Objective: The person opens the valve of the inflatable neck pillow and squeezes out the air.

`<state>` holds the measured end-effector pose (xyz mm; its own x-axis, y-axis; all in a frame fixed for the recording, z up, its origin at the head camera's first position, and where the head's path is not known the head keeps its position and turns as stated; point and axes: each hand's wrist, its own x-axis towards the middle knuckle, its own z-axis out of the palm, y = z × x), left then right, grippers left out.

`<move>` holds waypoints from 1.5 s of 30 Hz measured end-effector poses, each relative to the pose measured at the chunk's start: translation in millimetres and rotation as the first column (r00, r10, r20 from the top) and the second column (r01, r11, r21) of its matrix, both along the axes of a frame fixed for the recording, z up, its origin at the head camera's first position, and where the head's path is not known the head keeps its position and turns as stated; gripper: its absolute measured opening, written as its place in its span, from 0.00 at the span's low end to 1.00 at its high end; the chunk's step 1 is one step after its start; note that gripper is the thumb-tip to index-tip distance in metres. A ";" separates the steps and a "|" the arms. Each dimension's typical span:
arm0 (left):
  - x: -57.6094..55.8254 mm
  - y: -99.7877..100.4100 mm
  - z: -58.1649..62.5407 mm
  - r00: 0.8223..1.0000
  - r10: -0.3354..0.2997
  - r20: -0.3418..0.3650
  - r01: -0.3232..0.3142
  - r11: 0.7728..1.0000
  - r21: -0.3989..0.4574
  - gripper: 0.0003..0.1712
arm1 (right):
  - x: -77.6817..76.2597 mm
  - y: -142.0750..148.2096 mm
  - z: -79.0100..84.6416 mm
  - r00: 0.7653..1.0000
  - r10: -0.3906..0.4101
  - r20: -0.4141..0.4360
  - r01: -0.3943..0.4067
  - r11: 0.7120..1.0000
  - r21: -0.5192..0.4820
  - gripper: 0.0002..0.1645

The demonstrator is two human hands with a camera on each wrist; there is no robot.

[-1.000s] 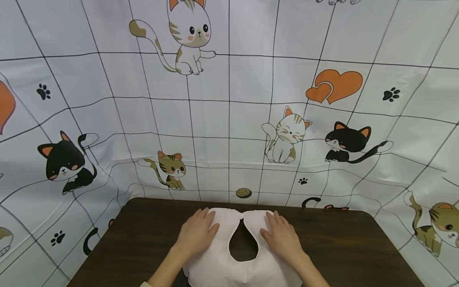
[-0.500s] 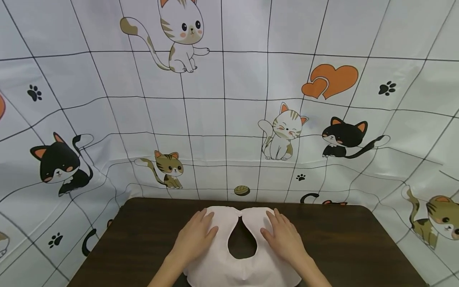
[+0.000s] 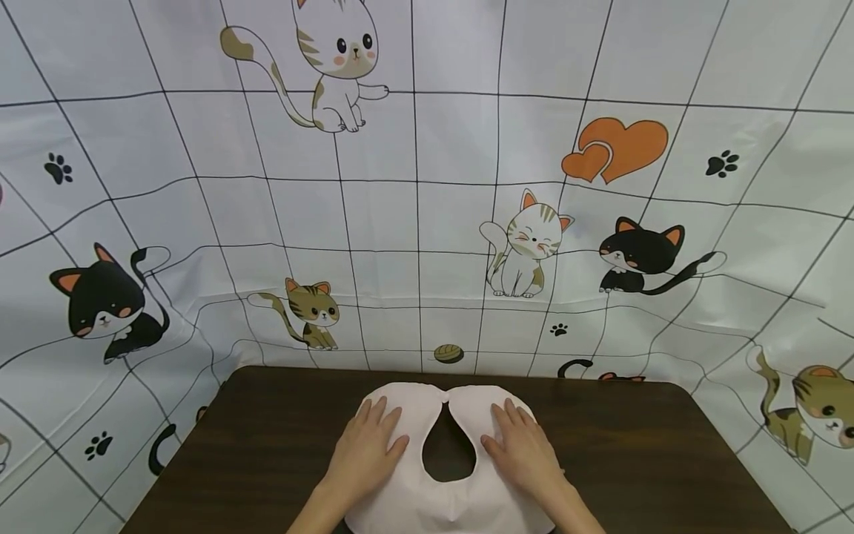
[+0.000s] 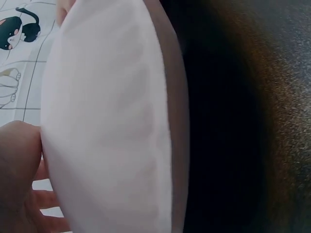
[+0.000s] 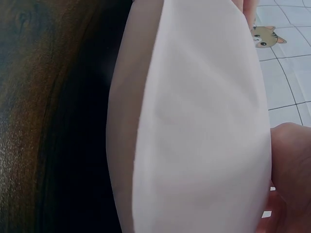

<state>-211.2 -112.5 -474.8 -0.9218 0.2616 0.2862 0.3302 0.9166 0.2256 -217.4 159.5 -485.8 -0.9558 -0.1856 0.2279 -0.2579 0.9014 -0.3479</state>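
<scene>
A pale pinkish-white U-shaped neck pillow (image 3: pixel 448 504) lies on the table, its two ends meeting at the far side around a teardrop-shaped hole. My left hand (image 3: pixel 367 451) rests on its left arm with fingers spread and fairly straight. On the right arm my right hand (image 3: pixel 527 451) lies the same way, its thumb toward the hole. In the left wrist view the pillow's seamed side (image 4: pixel 107 121) fills the middle, with part of the left hand (image 4: pixel 19 170) at the left edge. Likewise, the right wrist view has the seamed pillow (image 5: pixel 204 121) beside the right hand (image 5: pixel 291 165).
The dark brown wooden table (image 3: pixel 640 460) extends to both sides of the pillow. Behind and beside it hangs a white grid-patterned sheet (image 3: pixel 460 148) printed with cartoon cats, hearts and paw prints.
Both hands have slid slightly inward and toward me on the pillow, so its far outer corners show more. The head view has shifted a little.
</scene>
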 end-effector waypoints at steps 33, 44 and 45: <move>7.5 -2.9 10.5 0.999 0.015 -0.036 -0.015 1.000 -0.001 0.26 | 10.8 6.8 9.1 0.998 -0.011 -0.062 0.011 1.000 0.001 0.32; 26.2 3.1 18.5 1.000 -0.024 -0.012 0.024 1.000 -0.004 0.26 | 18.1 4.9 0.8 0.999 0.017 -0.034 -0.018 1.000 -0.013 0.32; 26.7 3.7 17.8 1.000 -0.025 -0.013 0.025 1.000 -0.002 0.26 | 18.8 4.2 -0.4 0.999 0.025 -0.035 -0.025 1.000 -0.012 0.32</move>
